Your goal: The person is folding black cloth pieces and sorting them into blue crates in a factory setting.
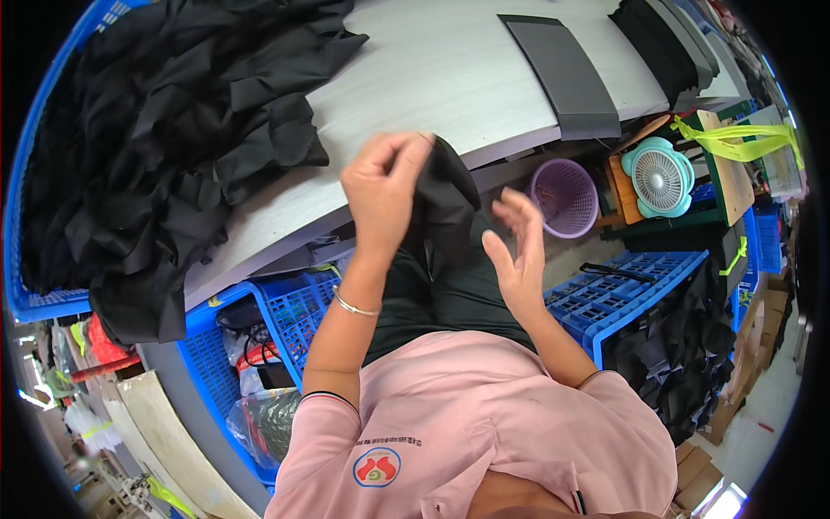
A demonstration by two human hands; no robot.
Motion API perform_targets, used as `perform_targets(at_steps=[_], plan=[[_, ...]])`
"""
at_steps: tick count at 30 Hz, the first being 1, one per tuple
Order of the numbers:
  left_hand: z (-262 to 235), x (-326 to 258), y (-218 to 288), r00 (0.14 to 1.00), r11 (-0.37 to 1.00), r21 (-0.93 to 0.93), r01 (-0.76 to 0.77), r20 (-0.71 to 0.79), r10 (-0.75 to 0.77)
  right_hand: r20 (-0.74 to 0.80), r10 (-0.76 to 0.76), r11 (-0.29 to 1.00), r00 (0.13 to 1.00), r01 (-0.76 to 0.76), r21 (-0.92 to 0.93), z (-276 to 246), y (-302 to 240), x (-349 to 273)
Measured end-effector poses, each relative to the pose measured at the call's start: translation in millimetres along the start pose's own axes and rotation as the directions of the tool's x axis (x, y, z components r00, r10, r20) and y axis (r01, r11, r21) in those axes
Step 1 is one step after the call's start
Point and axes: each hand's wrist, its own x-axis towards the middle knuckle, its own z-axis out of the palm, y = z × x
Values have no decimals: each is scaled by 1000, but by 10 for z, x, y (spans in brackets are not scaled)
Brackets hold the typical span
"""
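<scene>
My left hand (386, 184) is closed in a pinch at the top corner of a black fabric piece (447, 195). The cloth hangs down from the fingers, over my lap and beside the table's near edge. To the right of it my right hand (519, 251) is held with thumb and fingers apart, slightly blurred, and nothing shows in it. A large heap of similar black fabric (199, 95) fills a blue plastic basket (15, 216) on the left of the table and spills over the table's edge.
On the white table (415, 65) lie a flat dark grey panel (566, 78) and a stack of black pieces (661, 52). A purple bin (564, 199) and a turquoise fan (659, 177) stand right. Blue crates (627, 290) (298, 316) flank my legs.
</scene>
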Motion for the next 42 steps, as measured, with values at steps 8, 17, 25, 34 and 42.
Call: perform_targets(at_steps=[8, 17, 25, 34, 42], plan=[[-4, -406, 259, 963, 976, 42, -214, 176, 204, -65, -56, 983, 996, 44, -179, 53, 61, 557], [-243, -343, 20, 825, 605, -561, 565, 363, -434, 492, 406, 377, 770, -631, 678, -70, -192, 336], [-18, -1128, -215, 315, 240, -258, 936, 917, -245, 487, 237, 866, 841, -410, 288, 434, 189, 306], [514, -893, 318, 487, 994, -109, -12, 868, 101, 777, 394, 882, 491, -440, -169, 1086, 842, -535], [317, -256, -50, 696, 507, -493, 707, 357, -623, 461, 530, 822, 712, -566, -71, 220, 543, -337]])
